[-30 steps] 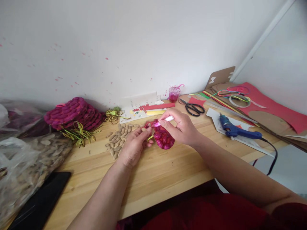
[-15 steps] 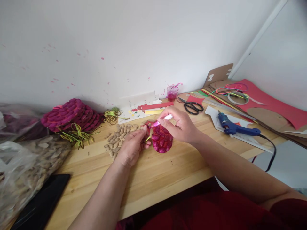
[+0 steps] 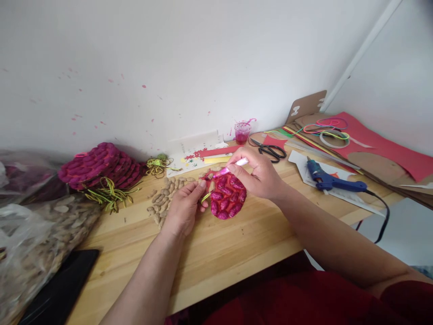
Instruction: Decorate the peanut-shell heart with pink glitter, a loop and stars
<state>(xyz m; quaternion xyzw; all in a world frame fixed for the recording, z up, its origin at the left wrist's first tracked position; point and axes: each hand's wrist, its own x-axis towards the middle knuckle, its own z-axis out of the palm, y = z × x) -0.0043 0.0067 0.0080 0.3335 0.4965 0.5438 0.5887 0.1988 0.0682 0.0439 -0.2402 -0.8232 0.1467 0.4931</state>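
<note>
A red piece covered with peanuts (image 3: pixel 228 198) is tilted above the wooden table. Most of its peanuts are shiny magenta; a few at its upper left are still plain tan. My left hand (image 3: pixel 185 203) pinches its left edge between thumb and fingers, beside a short yellow-green cord (image 3: pixel 205 197). Closed around a white-handled paintbrush (image 3: pixel 241 162), my right hand (image 3: pixel 259 174) is over the piece's upper right. The brush's pink end touches or nearly touches the upper left peanuts. Loose unpainted peanuts (image 3: pixel 164 198) lie left of the piece, partly behind my left hand.
At the back stands a cup of magenta liquid (image 3: pixel 242 133) beside black scissors (image 3: pixel 271 151). A blue glue gun (image 3: pixel 333 180) lies on the right, its cable over the edge. Stacked magenta peanut discs (image 3: pixel 101 164) and a plastic bag of peanuts (image 3: pixel 43 243) occupy the left.
The peanut piece has turned slightly in my left hand and shows more of its face. My right hand has shifted a little to the right with the paintbrush.
</note>
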